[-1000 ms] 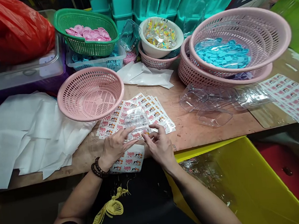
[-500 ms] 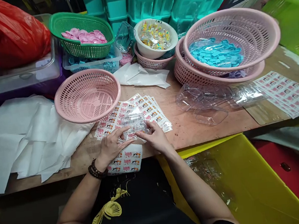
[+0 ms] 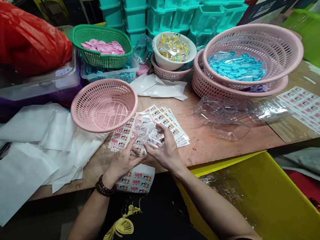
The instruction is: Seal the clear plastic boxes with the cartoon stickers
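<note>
A clear plastic box (image 3: 149, 130) is tilted between my two hands, above printed sticker sheets (image 3: 163, 116). My right hand (image 3: 167, 149) grips its right side, with the thumb at the lower edge and the fingers behind. At the lower left corner, my left hand (image 3: 121, 162) holds it with fingers and thumb. Glare on the plastic hides what, if anything, is inside. One sticker sheet (image 3: 137, 179) with cartoon animals and pink lettering hangs over the table edge below my hands.
Behind my left hand stands a pink basket (image 3: 102, 86). White paper sheets (image 3: 20, 167) lie at the left. Empty clear plastic shells (image 3: 229, 109) sit to the right, before stacked pink baskets (image 3: 280, 44) with blue pieces. A yellow bin (image 3: 266, 200) is below the table's right front.
The clear box has turned and tilted in my hands, its face now angled. My right fingers have risen along its side. The whole view has shifted slightly.
</note>
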Demonstrator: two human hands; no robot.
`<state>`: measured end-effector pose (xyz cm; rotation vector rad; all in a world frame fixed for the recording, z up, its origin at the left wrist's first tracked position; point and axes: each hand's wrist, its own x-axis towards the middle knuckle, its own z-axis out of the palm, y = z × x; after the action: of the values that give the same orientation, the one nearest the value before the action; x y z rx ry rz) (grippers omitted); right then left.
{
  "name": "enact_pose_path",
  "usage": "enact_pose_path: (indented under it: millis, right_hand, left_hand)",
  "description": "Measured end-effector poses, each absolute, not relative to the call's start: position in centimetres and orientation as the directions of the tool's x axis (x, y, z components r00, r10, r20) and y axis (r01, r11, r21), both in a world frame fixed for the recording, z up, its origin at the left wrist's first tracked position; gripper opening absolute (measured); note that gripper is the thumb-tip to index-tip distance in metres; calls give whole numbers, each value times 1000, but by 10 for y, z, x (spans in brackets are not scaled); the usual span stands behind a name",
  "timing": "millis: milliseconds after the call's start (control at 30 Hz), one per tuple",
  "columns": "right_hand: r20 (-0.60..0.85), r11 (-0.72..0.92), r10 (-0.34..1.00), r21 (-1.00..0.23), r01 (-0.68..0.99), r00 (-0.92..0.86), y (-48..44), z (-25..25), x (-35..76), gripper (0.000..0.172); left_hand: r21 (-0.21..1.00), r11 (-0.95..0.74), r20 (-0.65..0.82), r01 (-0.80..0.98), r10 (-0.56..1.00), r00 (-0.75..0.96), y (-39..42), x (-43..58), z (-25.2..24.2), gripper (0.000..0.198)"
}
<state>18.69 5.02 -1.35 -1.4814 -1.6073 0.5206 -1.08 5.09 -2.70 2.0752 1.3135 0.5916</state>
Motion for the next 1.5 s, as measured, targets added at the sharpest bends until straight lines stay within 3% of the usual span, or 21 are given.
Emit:
enact_pose_path:
  millis: [67, 133, 233, 300, 367, 467, 533, 633, 733, 833, 900, 1000, 1100, 1167, 1267, 1367, 1500]
  right_hand:
    - [456, 317, 889, -522, 792, -55, 46, -15, 184, 67]
    - [452, 367, 866, -290, 884, -211, 44, -19, 182, 60]
    - [325, 469, 856, -164, 868, -402, 40, -16, 183, 58]
    - [266, 537, 838, -246, 807, -476, 37, -1, 188, 57]
    - [284, 537, 844, -443, 718, -455, 33, 22, 196, 49]
    - [267, 439, 885, -753, 490, -381, 27, 55, 202, 41]
    - [155, 322, 901, -866, 383, -406, 23, 64, 201, 42]
    - [-21, 88, 946, -943, 321, -323, 21, 58, 202, 28]
    - [-139, -88, 969, -966, 242, -205, 21, 48, 214, 39]
    - [-248, -133, 921, -926, 354, -301, 18, 51, 230, 45]
    - [-163, 14, 933, -874, 486, -319, 15, 59, 237, 43]
    - [125, 301, 942, -726, 618, -312, 11, 69, 235, 41]
    - [211, 400, 911, -661, 635, -355, 8, 67, 222, 16]
    - [268, 418, 907, -662, 622, -324, 5, 60, 214, 10]
    - [462, 485, 857, -576, 658, -228, -3, 43, 210, 12]
    - [635, 614, 728, -434, 659, -261, -11, 16, 221, 27]
    - [564, 674, 729, -491, 551, -389, -13, -20, 235, 33]
  left_hand:
    - [701, -307, 54, 643, 923, 382, 51, -18, -15, 66]
    - [728, -268, 59, 631, 941, 332, 49, -27, -1, 53]
    - [770, -189, 53, 609, 971, 235, 43, -35, 18, 43]
    - [791, -136, 65, 596, 988, 140, 39, -36, 28, 42]
    - [812, -92, 77, 577, 996, 50, 36, -30, 34, 39]
    - [856, -61, 75, 514, 997, -5, 36, -16, 39, 35]
    - [909, -66, 72, 412, 997, 1, 38, -10, 41, 34]
    - [990, 1, -17, 140, 993, 117, 41, -13, 42, 48]
    - [977, 201, -167, -73, 930, 328, 42, -24, 36, 71]
    - [950, 300, -255, -85, 905, 340, 40, -24, 28, 51]
    - [962, 271, -246, -37, 917, 313, 37, -17, 25, 37]
    - [991, 123, -131, 44, 925, 357, 33, -4, 24, 34]
    - [995, 10, -47, 103, 930, 364, 28, 5, 22, 36]
    - [990, 15, -58, 138, 949, 309, 24, 10, 17, 37]
    - [987, 75, -105, 143, 970, 218, 17, 15, 7, 43]
    - [979, 163, -192, 119, 935, 297, 13, 15, 1, 49]
    - [944, 287, -329, 161, 836, 439, 10, 8, 8, 48]
